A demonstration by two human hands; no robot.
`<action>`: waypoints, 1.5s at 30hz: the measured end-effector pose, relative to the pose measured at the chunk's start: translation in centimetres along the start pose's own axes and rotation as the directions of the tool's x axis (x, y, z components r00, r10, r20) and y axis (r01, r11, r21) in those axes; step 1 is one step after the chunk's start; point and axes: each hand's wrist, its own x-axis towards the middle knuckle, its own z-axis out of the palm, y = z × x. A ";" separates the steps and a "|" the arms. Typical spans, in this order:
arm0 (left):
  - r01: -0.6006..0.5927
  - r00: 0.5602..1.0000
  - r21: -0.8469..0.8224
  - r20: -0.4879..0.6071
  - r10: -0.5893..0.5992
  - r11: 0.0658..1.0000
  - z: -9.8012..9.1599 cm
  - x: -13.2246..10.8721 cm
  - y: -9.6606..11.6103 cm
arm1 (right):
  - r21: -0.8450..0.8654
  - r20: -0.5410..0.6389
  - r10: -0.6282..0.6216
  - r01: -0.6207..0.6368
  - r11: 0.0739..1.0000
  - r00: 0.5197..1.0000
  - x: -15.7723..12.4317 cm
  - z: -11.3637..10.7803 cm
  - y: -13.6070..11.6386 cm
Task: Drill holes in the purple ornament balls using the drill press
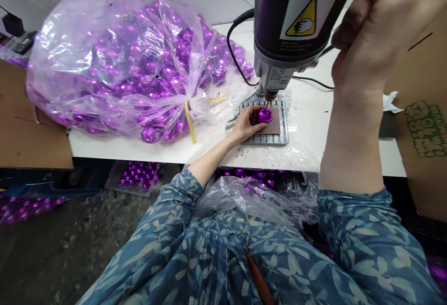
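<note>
A shiny purple faceted ball sits on a brown square board over the slotted metal base of a small drill press. My left hand grips the ball from the left side, thumb in front and fingers behind. Straight above, the drill bit points down and appears to meet the ball's top. The drill press has a dark motor housing with a yellow warning label. Up at the right, my right hand is closed around the press's lever, mostly hidden by the fingers.
A large tied clear bag of purple balls lies at the left on the white table. Cardboard boxes stand at both sides. Dark shavings and plastic film surround the base. Below the edge are a bin of balls and plastic sheeting.
</note>
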 end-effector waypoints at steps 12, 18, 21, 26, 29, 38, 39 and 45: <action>-0.024 1.000 -0.007 -0.017 0.024 1.000 0.1 0.2 0.0 | 0.106 -0.103 -0.235 0.246 0.963 0.966 -3.2 -0.6 1.2; -0.016 1.000 -0.044 -0.003 0.016 0.999 0.0 0.1 0.0 | 0.102 -0.136 -0.312 0.327 0.940 0.940 -6.3 -2.4 3.1; -0.016 1.000 -0.043 -0.010 0.016 0.999 0.0 0.1 0.1 | 0.103 -0.183 -0.332 0.354 0.929 0.925 -7.2 -2.8 4.6; -0.015 1.000 -0.044 -0.011 0.014 0.999 0.0 0.0 0.2 | 0.036 -0.211 -0.395 0.410 0.911 0.894 -8.2 -3.2 6.1; -0.007 1.000 -0.037 -0.009 0.007 0.999 0.0 0.0 0.2 | 0.046 -0.205 -0.426 0.444 0.895 0.881 -8.4 -3.4 6.8; 0.001 1.000 -0.030 -0.014 -0.002 1.000 0.0 -0.1 0.6 | 0.012 -0.209 -0.359 0.370 0.929 0.910 -10.1 -3.8 6.7; 0.005 1.000 -0.034 -0.018 -0.006 0.999 0.0 0.0 0.6 | 0.003 -0.207 -0.350 0.358 0.934 0.914 -10.2 -3.7 6.4; 0.032 0.998 -0.045 -0.051 -0.035 0.998 0.2 0.2 1.2 | 0.013 -0.211 -0.313 0.322 0.947 0.926 -5.4 -1.2 3.2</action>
